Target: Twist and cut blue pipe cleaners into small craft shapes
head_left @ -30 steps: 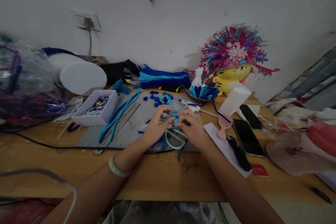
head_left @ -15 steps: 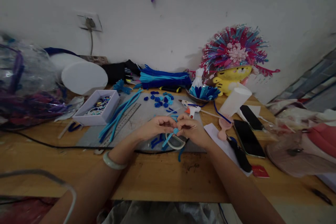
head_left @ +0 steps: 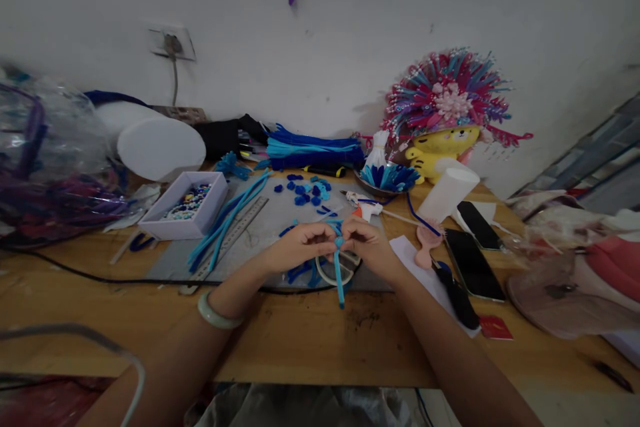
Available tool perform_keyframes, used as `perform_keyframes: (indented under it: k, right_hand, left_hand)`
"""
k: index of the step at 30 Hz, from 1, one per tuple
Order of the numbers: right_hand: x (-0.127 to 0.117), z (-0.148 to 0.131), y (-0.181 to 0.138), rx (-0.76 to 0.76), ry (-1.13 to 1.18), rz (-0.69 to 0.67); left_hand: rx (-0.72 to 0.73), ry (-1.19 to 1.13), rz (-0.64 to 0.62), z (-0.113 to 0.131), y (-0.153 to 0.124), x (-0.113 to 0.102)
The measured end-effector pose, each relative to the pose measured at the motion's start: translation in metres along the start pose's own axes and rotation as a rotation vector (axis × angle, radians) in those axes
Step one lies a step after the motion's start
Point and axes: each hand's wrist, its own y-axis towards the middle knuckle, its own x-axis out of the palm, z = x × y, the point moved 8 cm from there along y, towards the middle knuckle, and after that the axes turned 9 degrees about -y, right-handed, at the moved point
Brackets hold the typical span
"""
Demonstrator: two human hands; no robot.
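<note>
In the head view, over the near half of the grey mat, I see both hands brought together. The left hand and the right hand each have fingertips pinched shut on the rounded top of a light-blue fuzzy strip; its straight tail points towards the person, reaching past the mat's near edge. White looped handles show behind that tail, above the mat. Farther back on the mat sits a scatter of small blue fluffy pieces, with a glue gun at its right side. Along the mat's left part run a metal ruler and loose blue strips. A white box of beads stands by the mat's left edge; a thick blue bundle lies beyond its far edge.
</note>
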Motion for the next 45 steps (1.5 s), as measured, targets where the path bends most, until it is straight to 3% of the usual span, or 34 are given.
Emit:
perform_keyframes:
  k: [8, 13, 18, 28, 32, 37, 45]
  right_hand:
    - [-0.005, -0.005, -0.007, 0.027, -0.45, 0.22]
    - [0.001, -0.009, -0.012, 0.122, -0.437, 0.259]
    - [0.01, -0.01, -0.012, 0.037, -0.393, 0.251]
    - [0.003, -0.013, -0.007, -0.037, -0.543, 0.244]
    - [0.002, -0.014, -0.005, -0.046, -0.544, 0.217]
    - [0.003, -0.015, -0.005, -0.009, -0.526, 0.211]
    - [0.014, -0.006, -0.005, -0.036, -0.614, 0.108]
  left_hand:
    - [0.07, 0.34, 0.325, 0.004, 0.003, -0.009]
    - [0.103, 0.384, 0.455, 0.005, -0.002, -0.012]
    - [0.09, 0.292, 0.538, 0.002, -0.004, -0.014]
    - [-0.047, -0.229, 0.5, -0.028, 0.003, -0.016]
    - [-0.067, -0.299, 0.566, -0.03, 0.0, -0.024]
    - [-0.107, -0.377, 0.434, -0.027, 0.003, -0.016]
    - [-0.142, -0.635, 0.418, -0.042, 0.007, -0.013]
